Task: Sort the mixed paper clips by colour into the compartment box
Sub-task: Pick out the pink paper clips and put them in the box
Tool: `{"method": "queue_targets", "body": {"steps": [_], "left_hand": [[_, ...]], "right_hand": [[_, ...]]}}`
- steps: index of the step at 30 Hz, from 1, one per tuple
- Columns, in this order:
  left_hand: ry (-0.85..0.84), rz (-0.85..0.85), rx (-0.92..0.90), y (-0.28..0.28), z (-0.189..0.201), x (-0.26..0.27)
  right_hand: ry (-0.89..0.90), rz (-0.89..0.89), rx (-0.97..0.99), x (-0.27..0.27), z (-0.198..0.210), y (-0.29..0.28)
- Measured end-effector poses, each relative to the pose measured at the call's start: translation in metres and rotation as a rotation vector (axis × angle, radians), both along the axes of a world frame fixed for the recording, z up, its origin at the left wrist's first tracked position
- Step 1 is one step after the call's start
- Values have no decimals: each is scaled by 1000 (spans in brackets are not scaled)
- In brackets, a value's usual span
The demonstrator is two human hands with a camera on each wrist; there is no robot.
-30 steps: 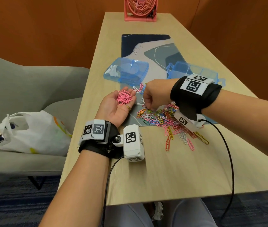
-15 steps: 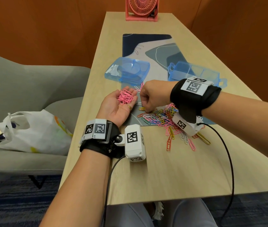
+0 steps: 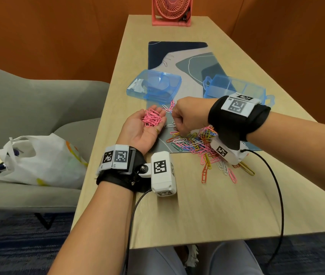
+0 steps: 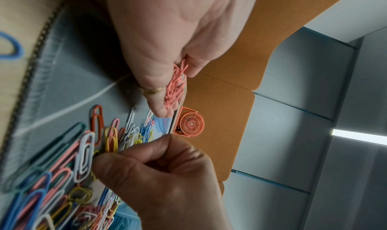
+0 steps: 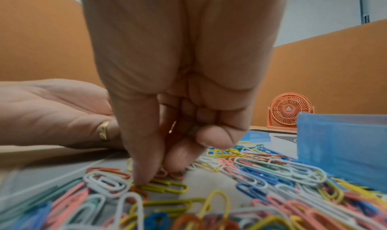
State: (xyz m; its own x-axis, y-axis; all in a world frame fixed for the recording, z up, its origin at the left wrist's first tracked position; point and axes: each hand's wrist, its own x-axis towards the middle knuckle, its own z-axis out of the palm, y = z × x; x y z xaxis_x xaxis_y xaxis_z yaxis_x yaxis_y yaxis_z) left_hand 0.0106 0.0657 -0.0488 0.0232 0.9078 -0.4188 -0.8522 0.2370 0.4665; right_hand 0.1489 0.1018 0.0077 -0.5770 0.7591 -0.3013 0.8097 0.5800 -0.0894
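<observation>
Mixed-colour paper clips (image 3: 199, 143) lie scattered at frame centre; pink clips (image 3: 152, 119) heaped left; blue compartment box (image 3: 237, 88) open upper right.

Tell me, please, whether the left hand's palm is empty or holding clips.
Holding clips: the left hand lies palm up, fingers relaxed, with a heap of pink paper clips resting on it.

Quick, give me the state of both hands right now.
Left hand: open, palm up, cradling a heap of pink paper clips.
Right hand: fingers curled, fingertips down in the mixed clips; whether it pinches one cannot be told.
</observation>
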Motion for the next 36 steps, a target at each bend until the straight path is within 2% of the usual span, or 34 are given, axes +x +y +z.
{"method": "queue_targets", "body": {"steps": [4,9,15,21,32,36], "left_hand": [[10,0,-4,0,0,0],[10,-1,0,0,1,0],[0,1,-1,0,0,0],[13,-4,1,0,0,0],[12,-6,7,0,0,0],[6,-4,4,0,0,0]], "right_hand": [[10,-25,-81,2,2,0],[129,-104,-159,3,1,2],[81,-82,-143,-2,-3,-1],[-3,-28,-16,-2,-7,0],[80,-94,9,5,4,6],[72,-42,49,2,3,4]]}}
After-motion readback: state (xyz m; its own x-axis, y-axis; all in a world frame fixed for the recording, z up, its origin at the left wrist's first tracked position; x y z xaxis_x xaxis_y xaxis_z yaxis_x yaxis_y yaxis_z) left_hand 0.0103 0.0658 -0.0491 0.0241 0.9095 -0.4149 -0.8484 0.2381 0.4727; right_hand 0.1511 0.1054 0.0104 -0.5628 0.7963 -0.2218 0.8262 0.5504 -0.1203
